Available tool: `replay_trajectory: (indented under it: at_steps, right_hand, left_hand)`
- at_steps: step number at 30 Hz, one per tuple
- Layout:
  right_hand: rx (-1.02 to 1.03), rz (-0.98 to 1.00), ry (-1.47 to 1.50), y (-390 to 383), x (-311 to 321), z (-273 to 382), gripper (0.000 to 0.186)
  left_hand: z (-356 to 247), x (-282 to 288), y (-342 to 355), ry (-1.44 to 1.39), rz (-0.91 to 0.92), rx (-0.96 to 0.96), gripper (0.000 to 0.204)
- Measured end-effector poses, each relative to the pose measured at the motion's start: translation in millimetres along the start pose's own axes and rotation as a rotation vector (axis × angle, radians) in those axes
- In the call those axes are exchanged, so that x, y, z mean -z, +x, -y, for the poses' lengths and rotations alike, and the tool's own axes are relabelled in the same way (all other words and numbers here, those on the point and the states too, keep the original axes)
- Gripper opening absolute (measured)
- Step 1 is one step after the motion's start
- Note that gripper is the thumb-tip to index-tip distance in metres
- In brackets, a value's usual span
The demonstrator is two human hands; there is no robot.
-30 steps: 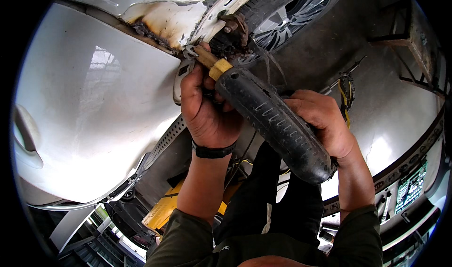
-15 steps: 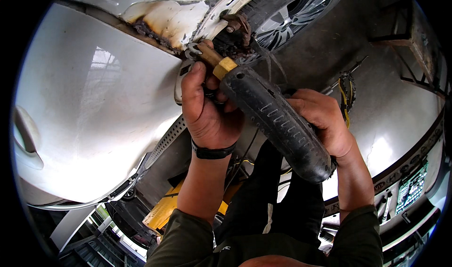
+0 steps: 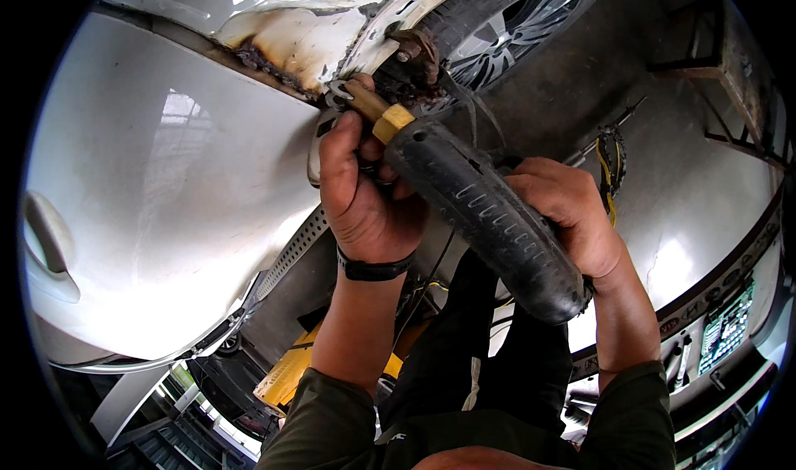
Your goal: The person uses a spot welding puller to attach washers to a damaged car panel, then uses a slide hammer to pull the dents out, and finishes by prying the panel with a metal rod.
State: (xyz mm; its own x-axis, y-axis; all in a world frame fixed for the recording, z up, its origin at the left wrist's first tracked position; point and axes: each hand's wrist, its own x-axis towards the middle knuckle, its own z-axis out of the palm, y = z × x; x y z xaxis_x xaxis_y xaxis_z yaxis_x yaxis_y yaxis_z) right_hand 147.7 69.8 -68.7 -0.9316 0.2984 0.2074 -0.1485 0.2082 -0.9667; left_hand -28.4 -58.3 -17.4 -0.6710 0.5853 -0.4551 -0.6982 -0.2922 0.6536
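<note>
A black, gun-like tool [image 3: 489, 221] lies slantwise between my hands, with a yellow brass nut [image 3: 391, 124] and a brown, copper-coloured tip [image 3: 365, 101]. My left hand [image 3: 373, 196] is closed around the tip end, its thumb and a fingertip on either side. A small silver, ring-shaped metal piece [image 3: 338, 94] sits at the tip by the thumb, against the lower corner of the car's body. My right hand [image 3: 572, 213] grips the tool from the right; its handle is mostly hidden behind the body. Scorched, dented white panel [image 3: 286, 43] lies just beyond the tip.
On the left is a white car door [image 3: 166, 180]. A wheel [image 3: 506, 38] stands beyond the tool. At right are a metal stand [image 3: 721, 72], a rod with yellow-black cable [image 3: 612, 155] and a tool board [image 3: 721, 337]. A yellow machine [image 3: 290, 370] is below left.
The tool's tip and nut have shifted very slightly left and up. Both hands keep the same hold.
</note>
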Motion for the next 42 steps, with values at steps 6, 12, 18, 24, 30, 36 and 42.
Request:
replay_trajectory:
  at_steps: [6,12,18,24,30,36,42]
  right_hand:
    - [-0.049,0.000,0.032,-1,0,-3,0.041]
    - [-0.006,-0.004,0.006,1,1,-2,0.040]
    - [0.024,-0.034,0.015,-1,-4,-6,0.040]
    - [0.013,-0.027,0.012,-4,-1,-10,0.044]
    - [-0.001,0.020,0.094,-40,7,-15,0.045]
    - [-0.070,-0.024,0.226,-64,0,-3,0.043]
    - [-0.036,-0.060,0.254,-64,-2,-4,0.047]
  left_hand:
    - [0,-1,-1,0.006,-0.001,0.001,0.037]
    - [-5,30,7,-0.117,0.165,0.048,0.041]
    - [-1,12,2,-0.128,0.104,0.026,0.039]
    - [-7,37,-4,-0.200,0.327,0.105,0.039]
    - [-1,14,-30,-0.141,-0.052,0.165,0.033]
    - [6,38,-28,-0.232,0.060,0.319,0.024]
    - [10,20,-13,-0.078,0.129,0.202,0.019]
